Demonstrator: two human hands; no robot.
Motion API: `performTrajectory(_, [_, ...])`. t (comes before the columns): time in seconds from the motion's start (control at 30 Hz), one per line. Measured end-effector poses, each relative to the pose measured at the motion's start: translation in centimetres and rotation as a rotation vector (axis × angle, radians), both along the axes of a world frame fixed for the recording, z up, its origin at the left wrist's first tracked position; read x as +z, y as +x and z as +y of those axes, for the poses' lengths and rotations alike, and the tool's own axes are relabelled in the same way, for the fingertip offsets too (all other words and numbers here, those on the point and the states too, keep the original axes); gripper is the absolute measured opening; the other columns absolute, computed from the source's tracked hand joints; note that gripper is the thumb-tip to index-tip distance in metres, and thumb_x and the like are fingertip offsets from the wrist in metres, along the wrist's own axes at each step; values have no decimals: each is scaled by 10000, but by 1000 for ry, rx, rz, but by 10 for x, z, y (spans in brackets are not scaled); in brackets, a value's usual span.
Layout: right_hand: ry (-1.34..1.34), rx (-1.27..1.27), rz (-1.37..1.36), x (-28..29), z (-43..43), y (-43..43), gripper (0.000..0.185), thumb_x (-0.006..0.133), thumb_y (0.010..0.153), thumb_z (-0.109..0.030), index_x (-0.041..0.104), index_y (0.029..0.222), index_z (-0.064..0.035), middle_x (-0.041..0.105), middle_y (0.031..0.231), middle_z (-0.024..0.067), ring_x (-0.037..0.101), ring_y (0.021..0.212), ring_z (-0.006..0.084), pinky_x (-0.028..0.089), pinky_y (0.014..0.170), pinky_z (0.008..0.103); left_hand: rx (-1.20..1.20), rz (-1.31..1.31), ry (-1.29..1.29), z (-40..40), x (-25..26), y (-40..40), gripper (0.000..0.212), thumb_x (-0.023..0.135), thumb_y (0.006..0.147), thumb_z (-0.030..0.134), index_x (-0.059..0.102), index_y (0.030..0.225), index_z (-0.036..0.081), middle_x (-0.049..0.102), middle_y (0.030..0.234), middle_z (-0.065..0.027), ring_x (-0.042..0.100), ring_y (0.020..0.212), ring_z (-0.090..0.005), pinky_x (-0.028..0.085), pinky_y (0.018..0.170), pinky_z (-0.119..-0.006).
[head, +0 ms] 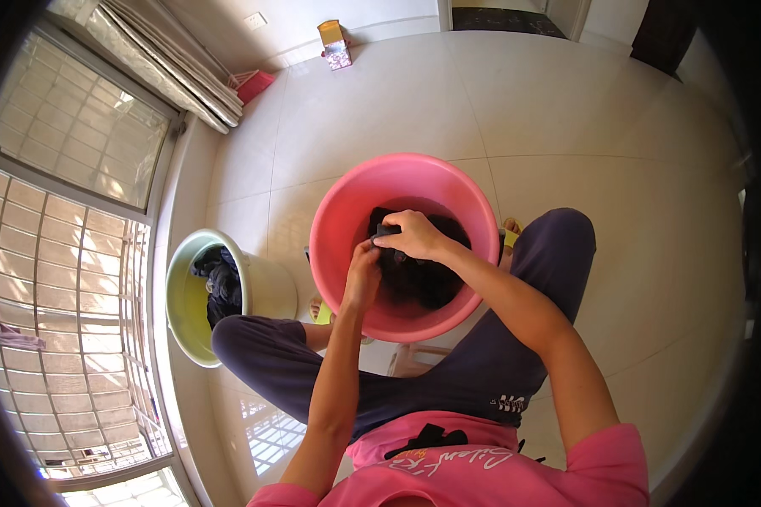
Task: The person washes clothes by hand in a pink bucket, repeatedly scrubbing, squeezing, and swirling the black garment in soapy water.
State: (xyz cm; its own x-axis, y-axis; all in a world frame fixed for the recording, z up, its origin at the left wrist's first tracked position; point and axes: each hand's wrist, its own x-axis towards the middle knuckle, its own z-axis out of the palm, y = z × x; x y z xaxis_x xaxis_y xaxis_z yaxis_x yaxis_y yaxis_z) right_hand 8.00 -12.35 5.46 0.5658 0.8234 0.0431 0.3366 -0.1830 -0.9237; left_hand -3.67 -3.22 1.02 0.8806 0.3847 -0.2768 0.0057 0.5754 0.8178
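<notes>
A pink plastic tub (336, 190) stands between my knees, with water and dark cloth (428, 279) in its bottom. Over the tub, my right hand (413, 234) pinches a raised fold of the black cloth between thumb and fingers. My left hand (364, 269) grips the same fold from below and to the left, close against the right fingertips. The rest of the cloth hangs down into the water, and how far it spreads there cannot be told.
Left of the tub, a pale green bucket (182, 298) holds dark wet clothes (222, 282). Beyond it is a barred window (63, 304). Part of a small stool (412, 360) shows below the tub. A red dustpan-like object (253, 85) and a small box (336, 51) lie by the far wall.
</notes>
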Motion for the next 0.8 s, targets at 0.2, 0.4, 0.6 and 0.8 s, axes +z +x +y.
performTrajectory(0.2, [-44, 23, 452, 28, -6, 16, 214, 559, 707, -125, 527, 860, 22, 570, 754, 123, 542, 678, 187, 430, 645, 296, -375, 122, 309, 16, -1, -9, 323, 436, 809, 143, 400, 1100, 7, 491, 1052, -87, 473, 951, -167, 359, 821, -295])
performTrajectory(0.4, [193, -67, -218, -1, -3, 7, 221, 461, 746, -60, 485, 964, -35, 523, 923, 167, 499, 870, 324, 404, 742, 371, -37, -195, -390, 8, -3, 10, 261, 432, 835, 258, 471, 994, 55, 533, 893, -25, 492, 805, -113, 409, 684, -272])
performTrajectory(0.6, [39, -45, -476, 11, 0, -50, 311, 549, 711, -274, 438, 863, -27, 483, 778, 146, 521, 625, 322, 433, 530, 376, 77, -237, -586, 4, -22, 42, 292, 415, 825, 385, 442, 684, 131, 445, 638, 12, 446, 609, -115, 392, 558, -260])
performTrajectory(0.8, [147, -140, -549, -3, 16, -39, 321, 494, 759, -280, 476, 541, -44, 510, 522, 134, 520, 497, 310, 413, 455, 386, 68, -237, -487, 2, -56, 36, 269, 409, 836, 348, 464, 703, 120, 465, 626, 9, 460, 613, -118, 387, 525, -257])
